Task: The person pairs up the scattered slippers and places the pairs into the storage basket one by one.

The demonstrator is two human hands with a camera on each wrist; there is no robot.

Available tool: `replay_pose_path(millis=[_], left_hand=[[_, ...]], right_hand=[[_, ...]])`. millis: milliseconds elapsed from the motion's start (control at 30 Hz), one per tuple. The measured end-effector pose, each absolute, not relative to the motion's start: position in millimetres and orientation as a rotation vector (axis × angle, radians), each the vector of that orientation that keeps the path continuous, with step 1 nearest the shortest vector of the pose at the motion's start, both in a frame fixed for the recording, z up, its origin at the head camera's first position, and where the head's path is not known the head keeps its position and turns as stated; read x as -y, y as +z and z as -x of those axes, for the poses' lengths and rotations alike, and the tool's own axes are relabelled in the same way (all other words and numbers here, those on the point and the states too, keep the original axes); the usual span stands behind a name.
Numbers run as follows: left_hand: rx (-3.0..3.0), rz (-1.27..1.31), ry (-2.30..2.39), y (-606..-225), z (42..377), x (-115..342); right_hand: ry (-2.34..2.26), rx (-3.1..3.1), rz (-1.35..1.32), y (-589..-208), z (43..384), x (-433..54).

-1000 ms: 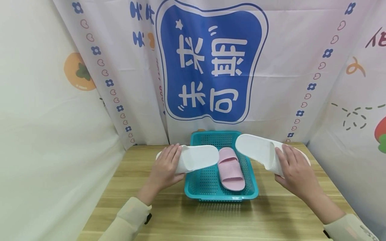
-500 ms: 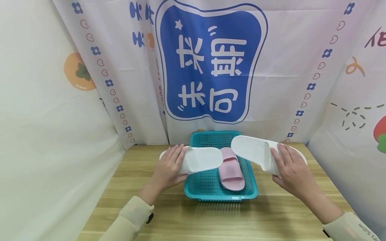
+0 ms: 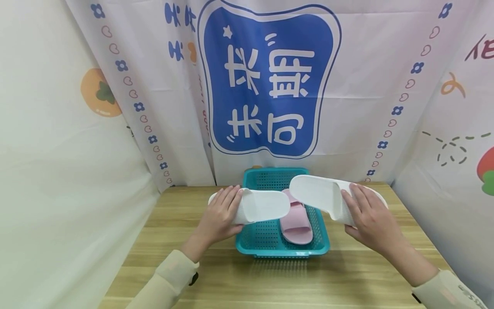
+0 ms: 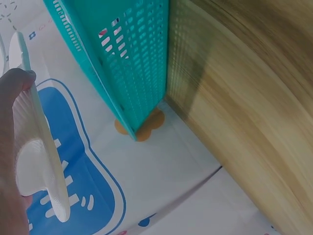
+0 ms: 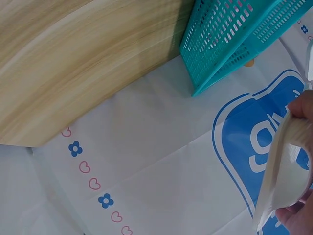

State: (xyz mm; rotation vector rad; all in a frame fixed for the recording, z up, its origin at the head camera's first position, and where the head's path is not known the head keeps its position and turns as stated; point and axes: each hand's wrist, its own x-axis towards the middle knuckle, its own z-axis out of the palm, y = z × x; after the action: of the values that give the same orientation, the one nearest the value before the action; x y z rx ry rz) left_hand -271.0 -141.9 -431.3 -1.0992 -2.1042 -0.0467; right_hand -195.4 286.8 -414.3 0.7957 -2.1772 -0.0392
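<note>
My left hand [image 3: 221, 214] grips a white slipper [image 3: 268, 205] across its strap, sole held above the left side of the teal basket [image 3: 257, 253]. A second white slipper [image 3: 314, 192] is held by my right hand [image 3: 372, 219], with one end over the basket's right rim. The two slippers' ends point at each other and stand slightly apart. Inside the basket, on its right side, lies a pink slipper [image 3: 296, 221], its upper end partly hidden by the white ones. Both wrist views show the fingers and thumb wrapped round each white slipper [image 4: 36, 147].
The basket stands on a wood-grain table [image 3: 278, 287], near its back edge. Behind it hangs a white cloth [image 3: 355, 107] with a blue printed panel [image 3: 268, 81]. More white cloth covers the left and right sides.
Both hands have moved inward, the left to the right and the right to the left, bringing the white slippers' ends closer together over the basket. The pink slipper has stayed put.
</note>
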Motion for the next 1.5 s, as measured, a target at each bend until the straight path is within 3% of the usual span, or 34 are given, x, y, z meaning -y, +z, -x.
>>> replay_pose_path(millis=[1500], left_hand=[[2.048, 1.185, -0.004, -427, 266, 120]], right_hand=[[0.030, 2.263, -0.955, -414, 192, -258]])
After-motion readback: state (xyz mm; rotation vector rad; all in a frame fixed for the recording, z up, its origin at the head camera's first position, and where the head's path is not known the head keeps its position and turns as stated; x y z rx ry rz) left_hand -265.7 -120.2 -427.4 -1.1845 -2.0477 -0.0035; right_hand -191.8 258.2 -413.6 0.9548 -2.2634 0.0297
